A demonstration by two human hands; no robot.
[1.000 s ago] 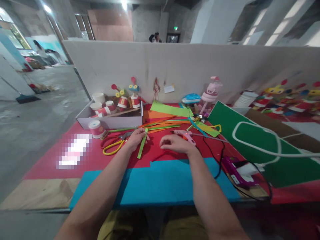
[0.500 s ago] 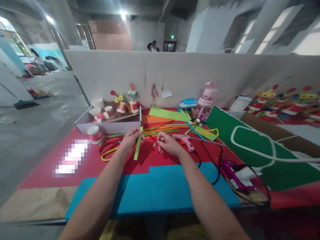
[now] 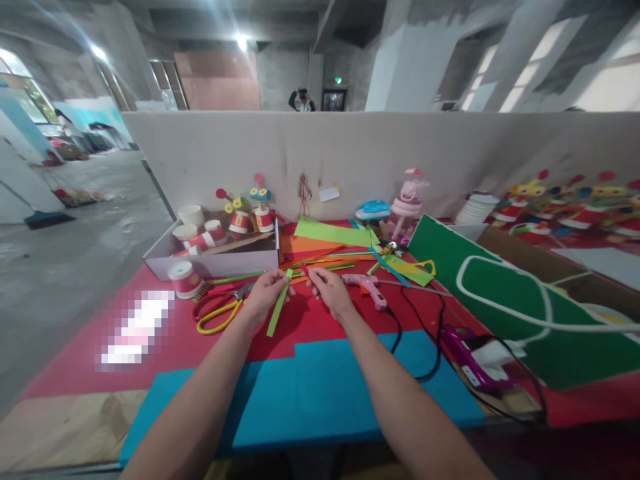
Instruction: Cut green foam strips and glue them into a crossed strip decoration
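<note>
Near the middle of the red table, my left hand [image 3: 269,291] pinches a green paper strip [image 3: 278,311] by its upper end, and the strip slants down toward me. Close on its right, my right hand [image 3: 326,289] is closed on a small red piece [image 3: 305,270] at its fingertips. A narrow gap separates the hands. Orange and green paper strips lie just beyond them. The pink glue gun [image 3: 369,289] rests to the right of my right hand. Scissors with red and yellow handles [image 3: 220,315] lie left of my left hand.
A white box [image 3: 215,262] with paper cups and cup figures stands at the back left, a cup [image 3: 184,280] before it. Blue sheets [image 3: 310,393] cover the front edge. On the right are a purple power strip [image 3: 477,360], black cables and a green board [image 3: 525,320].
My right hand has moved up and nearer to my left hand, and the red piece now shows at its fingertips. The view has shifted slightly. The green strip stays in my left hand.
</note>
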